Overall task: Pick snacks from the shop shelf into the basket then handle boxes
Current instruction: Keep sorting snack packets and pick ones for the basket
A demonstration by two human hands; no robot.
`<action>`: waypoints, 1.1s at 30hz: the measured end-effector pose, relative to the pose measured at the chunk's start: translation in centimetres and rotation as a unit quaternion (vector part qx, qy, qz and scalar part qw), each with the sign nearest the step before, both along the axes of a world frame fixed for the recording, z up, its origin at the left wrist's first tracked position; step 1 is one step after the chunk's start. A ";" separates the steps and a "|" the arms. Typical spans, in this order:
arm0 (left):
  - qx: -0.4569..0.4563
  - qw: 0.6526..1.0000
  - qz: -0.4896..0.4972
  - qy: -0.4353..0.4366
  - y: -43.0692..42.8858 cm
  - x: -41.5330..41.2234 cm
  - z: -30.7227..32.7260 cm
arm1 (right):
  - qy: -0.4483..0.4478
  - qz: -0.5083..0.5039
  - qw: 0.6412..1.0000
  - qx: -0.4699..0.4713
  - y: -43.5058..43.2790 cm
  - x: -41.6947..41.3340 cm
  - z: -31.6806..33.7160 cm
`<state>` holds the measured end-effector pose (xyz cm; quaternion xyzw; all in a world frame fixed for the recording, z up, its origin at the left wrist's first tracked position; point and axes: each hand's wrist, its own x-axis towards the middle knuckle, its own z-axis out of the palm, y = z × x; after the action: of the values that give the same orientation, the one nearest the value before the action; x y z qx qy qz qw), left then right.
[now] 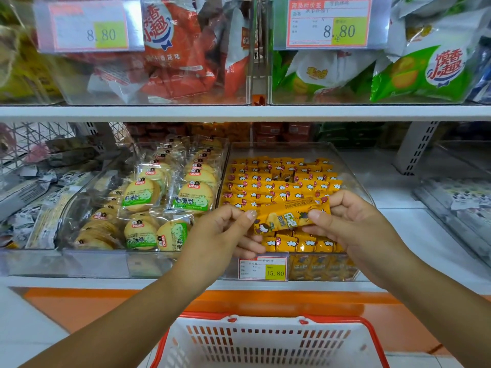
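Two hands hold one long yellow snack packet [289, 214] between them. The left hand [225, 231] pinches the packet's left end with its thumb on top and its curled fingers under it. The right hand [354, 221] pinches the right end the same way. The packet is tilted, with its right end a little higher. It sits just above the front of a clear bin [292, 145] on the lower shelf. That bin is full of small yellow packets [279, 185] in neat rows, too many to count.

One white basket [265, 341] with a red rim sits low down, below the hands and in front of the shelf.

Just to the left is a second clear bin with many round biscuit packs [143, 193] that have green labels.

Three price tags show. One yellow and white tag [263, 269] on the front of the yellow packets' bin says 15.80. Two tags [87, 27] up high both say 8.80. Red snack bags [180, 51] fill one top bin and green snack bags [419, 74] fill the other.
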<state>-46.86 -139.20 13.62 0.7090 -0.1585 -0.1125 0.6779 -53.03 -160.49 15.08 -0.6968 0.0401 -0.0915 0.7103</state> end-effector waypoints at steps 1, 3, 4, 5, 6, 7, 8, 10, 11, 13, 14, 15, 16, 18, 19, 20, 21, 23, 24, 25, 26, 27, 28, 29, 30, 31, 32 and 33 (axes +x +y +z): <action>0.013 1.000 -0.001 -0.003 0.0 0.0 0.0 | 0.005 -0.004 1.000 0.001 0.1 0.1 0.0; 0.035 0.999 0.003 -0.021 0.1 0.1 0.1 | 0.003 -0.004 1.000 0.015 0.3 0.1 0.2; 0.055 0.998 0.009 -0.042 0.2 0.2 0.1 | 0.001 -0.005 1.000 0.023 0.3 0.2 0.2; 0.083 0.994 0.018 -0.073 0.4 0.3 0.2 | 0.000 -0.009 1.000 0.025 0.3 0.3 0.3; 0.114 0.987 0.032 -0.111 0.6 0.5 0.4 | -0.001 -0.018 1.000 0.015 0.2 0.4 0.5; 0.147 0.975 0.052 -0.159 0.8 0.9 0.6 | -0.004 -0.036 0.999 -0.008 0.0 0.7 0.7; 0.184 0.955 0.076 -0.218 1.1 1.4 1.0 | -0.008 -0.061 0.997 -0.041 -0.2 1.0 0.9; 0.294 0.875 0.122 -0.365 1.6 2.7 1.9 | -0.029 -0.117 0.987 -0.109 -1.0 2.0 1.6; 0.350 0.826 0.131 -0.422 1.7 3.5 2.3 | -0.048 -0.138 0.979 -0.140 -1.4 2.8 1.9; 0.409 0.768 0.133 -0.475 1.7 5.1 2.3 | -0.083 -0.169 0.961 -0.203 -1.9 4.8 2.4; 0.421 0.756 0.134 -0.482 1.8 5.8 2.0 | -0.088 -0.180 0.948 -0.245 -2.1 6.1 2.5; 0.432 0.752 0.132 -0.480 1.8 6.3 1.5 | -0.083 -0.185 0.933 -0.296 -2.4 7.4 2.6; 0.441 0.751 0.126 -0.475 1.9 6.7 1.0 | -0.071 -0.179 0.918 -0.347 -2.6 8.8 2.7; 0.441 0.755 0.112 -0.472 2.2 7.2 0.0 | -0.020 -0.134 0.894 -0.428 -2.9 11.4 2.9; 0.436 0.758 0.107 -0.473 2.3 7.3 -0.3 | 0.009 -0.106 0.884 -0.455 -2.9 12.6 2.9; 0.431 0.761 0.104 -0.474 2.4 7.5 -0.4 | 0.028 -0.083 0.877 -0.473 -2.8 13.7 2.8; 0.424 0.762 0.104 -0.478 2.4 7.6 -0.5 | 0.034 -0.072 0.870 -0.487 -2.8 14.7 2.7; 0.411 0.765 0.103 -0.484 2.5 7.7 -0.7 | 0.040 -0.058 0.850 -0.523 -2.5 16.1 2.6; 0.407 0.765 0.104 -0.487 2.5 7.7 -0.8 | 0.051 -0.042 0.838 -0.541 -2.3 16.6 2.4; 0.405 0.765 0.104 -0.490 2.6 7.8 -0.9 | 0.065 -0.019 0.826 -0.559 -2.1 17.0 2.2; 0.405 0.764 0.105 -0.491 2.6 7.8 -0.9 | 0.086 0.008 0.811 -0.579 -1.9 17.4 1.9; 0.405 0.765 0.104 -0.490 2.6 7.8 -0.9 | 0.108 0.032 0.796 -0.594 -1.7 17.7 1.6; 0.405 0.766 0.104 -0.488 2.6 7.8 -0.9 | 0.125 0.048 0.786 -0.603 -1.6 17.9 1.4; 0.405 0.767 0.103 -0.487 2.6 7.8 -0.8 | 0.131 0.058 0.782 -0.607 -1.6 18.0 1.4; 0.407 0.768 0.100 -0.485 2.6 7.8 -0.7 | 0.129 0.065 0.784 -0.604 -1.7 18.1 1.6; 0.414 0.764 0.097 -0.486 2.6 7.8 -0.6 | 0.115 0.065 0.794 -0.594 -2.1 18.1 2.1; 0.428 0.754 0.095 -0.489 2.5 7.6 -0.4 | 0.096 0.058 0.809 -0.577 -2.6 17.9 2.6; 0.442 0.742 0.097 -0.494 2.3 7.3 -0.1 | 0.077 0.046 0.822 -0.562 -3.3 17.6 3.2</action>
<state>-39.52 -136.93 13.49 0.8970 -0.3340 0.2627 0.1220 -35.38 -163.76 18.30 -0.9810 0.0040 -0.0115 0.1934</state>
